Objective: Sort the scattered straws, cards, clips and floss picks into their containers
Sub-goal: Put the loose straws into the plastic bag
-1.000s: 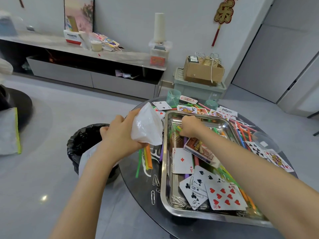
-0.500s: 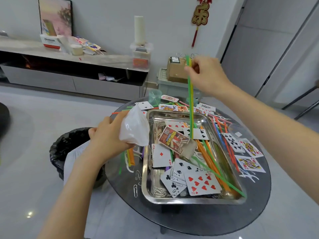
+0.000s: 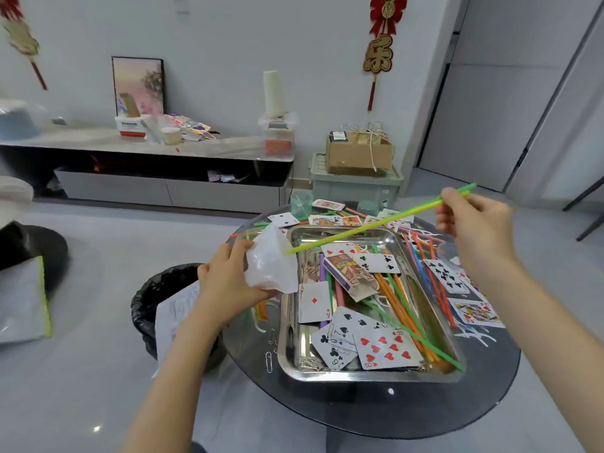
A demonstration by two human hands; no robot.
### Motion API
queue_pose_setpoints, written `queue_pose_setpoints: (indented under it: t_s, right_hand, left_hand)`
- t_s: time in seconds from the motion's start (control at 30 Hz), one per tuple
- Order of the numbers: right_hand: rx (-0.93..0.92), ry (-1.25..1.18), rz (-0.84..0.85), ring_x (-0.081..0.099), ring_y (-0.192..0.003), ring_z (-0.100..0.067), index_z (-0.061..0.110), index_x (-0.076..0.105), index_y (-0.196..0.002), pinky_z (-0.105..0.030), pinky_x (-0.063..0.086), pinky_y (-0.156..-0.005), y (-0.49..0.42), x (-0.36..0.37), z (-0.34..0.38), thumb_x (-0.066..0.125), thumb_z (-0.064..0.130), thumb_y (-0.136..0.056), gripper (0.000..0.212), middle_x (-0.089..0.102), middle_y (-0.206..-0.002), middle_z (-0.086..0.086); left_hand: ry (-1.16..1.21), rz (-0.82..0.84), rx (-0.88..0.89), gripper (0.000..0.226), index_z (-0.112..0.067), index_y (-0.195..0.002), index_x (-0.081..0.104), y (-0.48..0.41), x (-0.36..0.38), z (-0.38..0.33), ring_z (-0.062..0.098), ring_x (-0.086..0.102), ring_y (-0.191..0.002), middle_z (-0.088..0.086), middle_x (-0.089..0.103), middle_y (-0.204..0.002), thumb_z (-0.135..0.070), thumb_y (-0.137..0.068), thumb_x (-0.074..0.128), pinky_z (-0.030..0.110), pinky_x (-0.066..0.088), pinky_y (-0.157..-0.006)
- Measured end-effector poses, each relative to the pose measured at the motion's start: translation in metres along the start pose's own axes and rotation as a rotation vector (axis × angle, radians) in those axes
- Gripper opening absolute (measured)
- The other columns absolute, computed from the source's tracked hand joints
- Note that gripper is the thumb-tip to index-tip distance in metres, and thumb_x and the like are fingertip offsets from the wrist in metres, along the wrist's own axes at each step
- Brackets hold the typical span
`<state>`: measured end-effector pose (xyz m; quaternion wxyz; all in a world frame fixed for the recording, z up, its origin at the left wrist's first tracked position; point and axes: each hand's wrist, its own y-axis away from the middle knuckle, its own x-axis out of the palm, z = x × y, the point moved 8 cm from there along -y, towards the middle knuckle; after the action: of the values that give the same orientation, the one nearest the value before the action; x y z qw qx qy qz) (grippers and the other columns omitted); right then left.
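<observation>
My left hand [image 3: 228,282] grips a clear plastic bag [image 3: 269,264] at the tray's left edge. My right hand [image 3: 474,220] pinches green and yellow straws [image 3: 376,223] held slanted in the air, their low tips pointing at the bag's mouth. The steel tray [image 3: 294,364] on the round dark table [image 3: 425,407] holds playing cards [image 3: 385,349], orange and green straws [image 3: 402,299], a card box [image 3: 351,273] and paper clips [image 3: 309,364]. More cards, straws and white floss picks [image 3: 474,338] lie scattered on the table around the tray.
A black-lined bin [image 3: 163,295] stands on the floor left of the table. Two green cups [image 3: 300,202] sit at the table's far edge. A crate with a cardboard box [image 3: 358,152] and a long low cabinet [image 3: 147,178] stand against the wall.
My right hand lifted straws out of the tray, held them upright, then swung right and tilted them so their tips point at the bag. My left hand keeps holding the bag.
</observation>
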<state>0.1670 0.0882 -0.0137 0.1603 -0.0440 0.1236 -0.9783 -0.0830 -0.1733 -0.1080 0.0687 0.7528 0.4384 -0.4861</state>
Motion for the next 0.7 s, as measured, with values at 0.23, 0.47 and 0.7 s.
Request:
queue_pose_setpoints:
  t_s: [0.23,0.47,0.7]
  right_hand:
    - [0.062,-0.01,0.038,0.058,-0.052,-0.004,0.01,0.063,-0.074,-0.016,0.049,-0.053,0.023,0.014,-0.024,0.057,0.02,-0.094,0.022,0.062,-0.066,-0.002]
    - [0.061,0.013,0.574,0.067,-0.062,-0.014,0.003,0.067,-0.087,-0.019,0.054,-0.058,0.078,0.104,-0.016,0.06,0.011,-0.091,0.012,0.072,-0.07,-0.004]
    - [0.111,0.322,0.526,0.068,-0.07,-0.017,0.017,0.069,-0.088,-0.027,0.059,-0.064,0.064,0.071,-0.048,0.055,0.047,-0.09,0.032,0.073,-0.081,-0.005]
  left_hand:
    - [0.063,0.026,0.024,0.087,-0.027,-0.128,0.042,0.006,-0.001,-0.008,0.01,0.042,-0.103,-0.01,0.041,-0.113,-0.052,-0.055,0.083,0.029,0.017,-0.091]
    - [0.067,0.003,0.119,0.088,-0.025,-0.131,0.043,0.01,-0.006,-0.032,0.012,0.045,-0.114,-0.009,0.045,-0.123,-0.053,-0.056,0.081,0.029,0.018,-0.094]
    - [-0.021,0.08,0.17,0.092,-0.024,-0.134,0.04,0.016,0.006,-0.049,0.015,0.049,-0.108,-0.01,0.045,-0.117,-0.062,-0.056,0.071,0.03,0.019,-0.09]
